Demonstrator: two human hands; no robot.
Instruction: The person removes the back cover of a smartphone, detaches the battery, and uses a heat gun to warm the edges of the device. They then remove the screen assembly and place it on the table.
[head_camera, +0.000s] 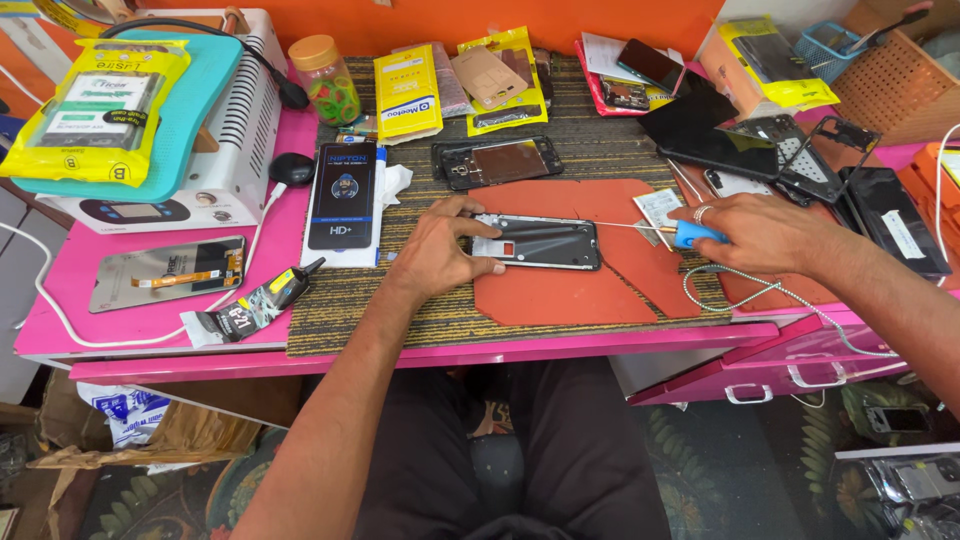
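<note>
My left hand (440, 255) rests on the left end of the phone frame (540, 242). Its fingers (480, 267) are curled around that short edge, thumb on the far side and the others on the near side, pinning the frame flat without lifting it. My right hand (770, 232) is closed on the blue handle of a thin-bladed tool (690, 235); its fingers are wrapped tight around the grip, and a ring shows on one of them.

The tool's metal shaft runs leftward from the handle, and its tip seems to meet the frame's right end, near the far corner; I cannot tell whether it actually touches. The frame's long axis lies left to right, nearly in line with the shaft, so the frame sits between my two hands. The left hand is on it, while the right stands off at the shaft's length.

The frame lies on an orange mat (580, 270), which sits on a striped woven mat (400, 320) over the pink tabletop (150, 330). A black boxed screen protector (343, 195) lies just left of my left hand, another phone frame (497, 162) just beyond, and a glue tube (255, 308) lies near the front edge. Dark phone panels (720, 140) pile up at the right, with a braided cable (760, 295) trailing beneath my right wrist. A white machine with a teal pad (215, 120) stands at the far left. Below, a pink drawer (790, 365) hangs open beside my knees.
</note>
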